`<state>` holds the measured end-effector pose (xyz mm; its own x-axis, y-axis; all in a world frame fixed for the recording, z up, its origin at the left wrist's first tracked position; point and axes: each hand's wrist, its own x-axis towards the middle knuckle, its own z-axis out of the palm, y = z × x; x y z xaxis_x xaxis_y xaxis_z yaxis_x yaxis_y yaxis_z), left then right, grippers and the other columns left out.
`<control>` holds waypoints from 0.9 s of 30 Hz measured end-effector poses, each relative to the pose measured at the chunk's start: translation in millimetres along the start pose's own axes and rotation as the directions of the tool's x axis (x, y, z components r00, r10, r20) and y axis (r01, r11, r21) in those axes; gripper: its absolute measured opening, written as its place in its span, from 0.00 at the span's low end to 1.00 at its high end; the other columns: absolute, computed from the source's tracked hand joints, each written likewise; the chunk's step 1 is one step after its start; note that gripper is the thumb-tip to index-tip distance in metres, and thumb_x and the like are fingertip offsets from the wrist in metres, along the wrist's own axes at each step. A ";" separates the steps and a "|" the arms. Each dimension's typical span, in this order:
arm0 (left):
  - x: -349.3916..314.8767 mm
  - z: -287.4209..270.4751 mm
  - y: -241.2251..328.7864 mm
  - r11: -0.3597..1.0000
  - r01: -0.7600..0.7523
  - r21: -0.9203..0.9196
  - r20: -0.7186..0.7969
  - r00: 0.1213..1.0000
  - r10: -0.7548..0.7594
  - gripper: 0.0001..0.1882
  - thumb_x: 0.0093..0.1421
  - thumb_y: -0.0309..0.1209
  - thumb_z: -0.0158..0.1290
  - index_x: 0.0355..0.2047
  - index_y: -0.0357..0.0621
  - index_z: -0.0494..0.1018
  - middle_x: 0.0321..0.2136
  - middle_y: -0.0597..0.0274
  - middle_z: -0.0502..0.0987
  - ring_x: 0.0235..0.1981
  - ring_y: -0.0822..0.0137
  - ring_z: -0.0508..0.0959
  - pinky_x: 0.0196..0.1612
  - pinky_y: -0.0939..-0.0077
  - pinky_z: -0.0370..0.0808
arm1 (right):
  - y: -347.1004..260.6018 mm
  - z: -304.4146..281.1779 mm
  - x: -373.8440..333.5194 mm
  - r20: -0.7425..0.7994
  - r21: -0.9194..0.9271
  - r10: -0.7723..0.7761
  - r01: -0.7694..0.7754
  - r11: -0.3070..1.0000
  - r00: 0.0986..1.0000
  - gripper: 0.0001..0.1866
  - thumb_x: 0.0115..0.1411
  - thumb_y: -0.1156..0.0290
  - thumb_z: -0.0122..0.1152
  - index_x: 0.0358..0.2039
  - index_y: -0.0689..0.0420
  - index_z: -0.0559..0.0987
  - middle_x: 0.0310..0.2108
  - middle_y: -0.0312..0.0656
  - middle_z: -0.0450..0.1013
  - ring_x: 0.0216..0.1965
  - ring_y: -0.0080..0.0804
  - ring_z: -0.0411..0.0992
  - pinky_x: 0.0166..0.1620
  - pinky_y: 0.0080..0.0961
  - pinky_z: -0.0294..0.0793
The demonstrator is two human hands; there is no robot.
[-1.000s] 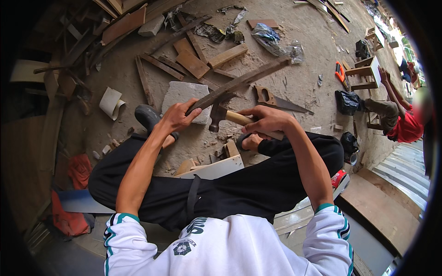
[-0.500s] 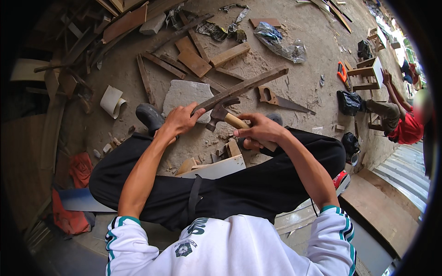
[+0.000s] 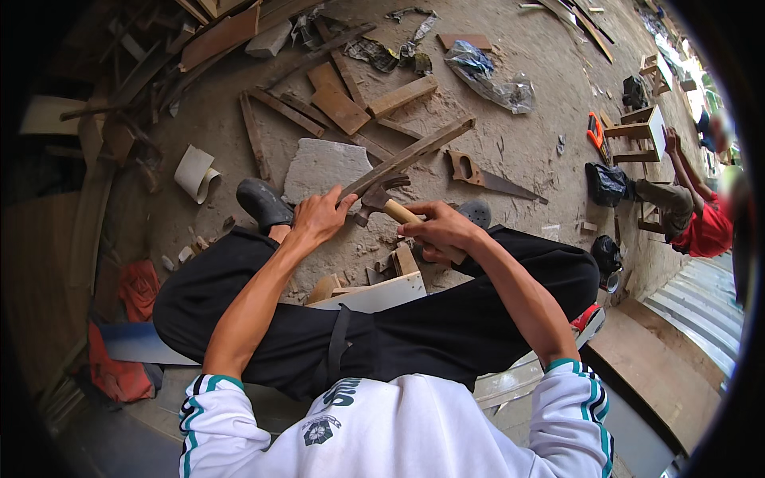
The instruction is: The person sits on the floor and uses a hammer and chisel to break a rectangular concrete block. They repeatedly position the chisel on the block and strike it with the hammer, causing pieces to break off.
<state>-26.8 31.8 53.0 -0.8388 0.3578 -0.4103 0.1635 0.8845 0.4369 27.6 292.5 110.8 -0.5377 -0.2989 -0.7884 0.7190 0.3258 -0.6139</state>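
Note:
My left hand (image 3: 320,215) is closed round the near end of a long wooden strip (image 3: 414,153), which slants up to the right. Beneath that end lies a pale stone block (image 3: 323,167) on the ground. In my right hand (image 3: 442,231) is the wooden handle of a claw hammer (image 3: 402,213). The hammer's metal head lies right beside the strip, its claw pointing away to the right; whether the two touch I cannot tell. Between my legs is a small box-like piece with a white panel (image 3: 382,294) and wood bits in it.
A handsaw (image 3: 494,182) lies on the dirt ground right of the strip. Wood offcuts (image 3: 339,107) and crumpled plastic (image 3: 498,80) lie beyond the stone. Boards (image 3: 219,40) pile up at far left. A person in red (image 3: 705,227) works beside a stool (image 3: 641,131) at right.
The strip has been drawn back toward my left hand, its far end now lower and further left. The hammer and my right hand have shifted slightly left.

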 end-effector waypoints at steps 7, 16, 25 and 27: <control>4.2 20.6 -7.8 0.998 0.029 0.056 0.103 0.994 -0.035 0.30 0.66 0.58 0.37 0.42 0.41 0.70 0.26 0.36 0.78 0.35 0.33 0.78 0.38 0.43 0.72 | 25.8 3.2 28.2 0.040 -0.003 0.044 -0.044 0.999 0.998 0.24 0.58 0.61 0.66 0.54 0.54 0.77 0.20 0.31 0.69 0.16 0.18 0.66 0.18 0.20 0.66; 38.7 77.2 -0.3 0.995 0.040 0.090 0.232 0.971 -0.060 0.31 0.67 0.56 0.37 0.46 0.38 0.70 0.37 0.33 0.77 0.43 0.33 0.76 0.46 0.41 0.71 | 82.0 -14.7 65.9 -0.004 0.016 0.130 -0.130 0.991 0.991 0.25 0.58 0.60 0.67 0.55 0.53 0.76 0.22 0.33 0.70 0.16 0.18 0.67 0.19 0.20 0.68; 110.3 76.6 54.7 0.995 0.008 0.103 0.152 0.988 -0.024 0.29 0.68 0.51 0.38 0.45 0.33 0.70 0.39 0.34 0.78 0.44 0.35 0.76 0.48 0.41 0.70 | 133.9 -56.4 90.3 -0.269 0.163 0.136 -0.094 0.982 0.954 0.17 0.57 0.62 0.65 0.43 0.58 0.80 0.19 0.34 0.70 0.17 0.24 0.68 0.21 0.24 0.69; 108.8 74.3 50.3 0.994 -0.003 0.108 0.149 0.989 -0.013 0.29 0.68 0.51 0.38 0.43 0.34 0.71 0.37 0.34 0.78 0.43 0.35 0.77 0.47 0.43 0.70 | 149.2 -61.3 92.1 -0.286 0.120 0.078 -0.045 0.992 0.955 0.17 0.56 0.63 0.65 0.42 0.60 0.79 0.18 0.37 0.71 0.16 0.26 0.70 0.20 0.26 0.71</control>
<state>-71.3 137.5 -29.2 -0.7541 0.3865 -0.5310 0.2209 0.9106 0.3492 58.3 368.7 -55.8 -0.5838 -0.0035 -0.8119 0.7898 0.2291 -0.5689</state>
